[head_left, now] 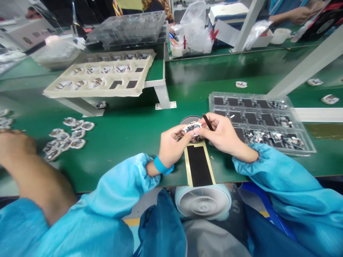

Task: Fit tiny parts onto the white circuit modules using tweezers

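My left hand (171,142) pinches a small round white circuit part (192,127) over the green bench. My right hand (223,134) meets it from the right, fingers curled, holding dark tweezers (208,122) and touching the same part. Under the hands lies a round grey mesh disc (189,120). A black strip with a yellow border (199,166) lies just below, reaching the bench edge. Both sleeves are light blue, and a blue band sits on my left wrist.
A clear tray (261,119) with dark pockets and several small parts sits right. A cream tray (104,73) stands on a raised white shelf at back left. Several round parts (66,137) lie loose at left, near another person's arm (29,167). A white fan (203,201) sits below the bench edge.
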`<state>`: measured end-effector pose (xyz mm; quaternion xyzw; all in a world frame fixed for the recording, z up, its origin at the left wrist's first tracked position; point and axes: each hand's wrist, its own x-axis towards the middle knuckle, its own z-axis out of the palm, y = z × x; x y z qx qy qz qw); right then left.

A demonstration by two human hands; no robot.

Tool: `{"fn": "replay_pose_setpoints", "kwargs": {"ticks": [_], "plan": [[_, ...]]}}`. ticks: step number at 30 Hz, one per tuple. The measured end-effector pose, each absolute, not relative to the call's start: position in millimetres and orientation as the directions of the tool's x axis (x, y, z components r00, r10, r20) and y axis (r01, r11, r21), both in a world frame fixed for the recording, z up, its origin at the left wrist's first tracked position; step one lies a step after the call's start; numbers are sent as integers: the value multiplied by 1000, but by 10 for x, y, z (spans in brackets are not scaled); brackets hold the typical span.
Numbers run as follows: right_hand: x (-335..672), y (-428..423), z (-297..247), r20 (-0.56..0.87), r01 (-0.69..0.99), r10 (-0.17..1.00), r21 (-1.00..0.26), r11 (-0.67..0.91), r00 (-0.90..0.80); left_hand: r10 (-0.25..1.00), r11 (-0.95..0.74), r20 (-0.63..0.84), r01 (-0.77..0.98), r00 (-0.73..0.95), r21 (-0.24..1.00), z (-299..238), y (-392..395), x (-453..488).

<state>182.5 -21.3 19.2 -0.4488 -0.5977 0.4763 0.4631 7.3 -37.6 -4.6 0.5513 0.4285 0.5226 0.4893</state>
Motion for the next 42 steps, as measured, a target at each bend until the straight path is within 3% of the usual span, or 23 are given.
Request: {"fn": "replay_pose_setpoints", "kwargs": {"ticks": [6,11,20,24,28,31,33,37,39,42], "plan": [[1934,-131,210,165,284,950,-928,241,-265,972,-209,197,93,126,974,-97,-286,37],[2030,-101,258,359,388,896,-811,438,-262,901,-434,393,338,185,835,-74,-265,-10],[2087,-83,41,538,386,737,-630,674,-409,857,-515,458,376,236,770,-90,-234,-56],[2095,-111,42,515,441,708,-555,705,-484,852,-524,467,387,237,759,-84,-228,-68],[2064,-133,106,403,551,742,-499,669,-535,896,-442,389,356,213,824,-76,-229,-39],[2058,-67,117,409,538,752,-528,657,-517,934,-355,306,368,186,859,-66,-159,-79],[2069,15,106,396,610,779,-484,627,-487,942,-336,294,445,163,830,-60,-36,-206],[2100,157,62,274,814,852,-272,513,-446,964,-215,261,699,43,682,-103,393,-725],[2113,180,39,286,823,858,-272,499,-426,970,-87,228,762,-81,641,-165,660,-1015],[2126,160,10,357,789,846,-338,513,-396,959,26,186,716,-216,698,-250,1021,-1307]]}}
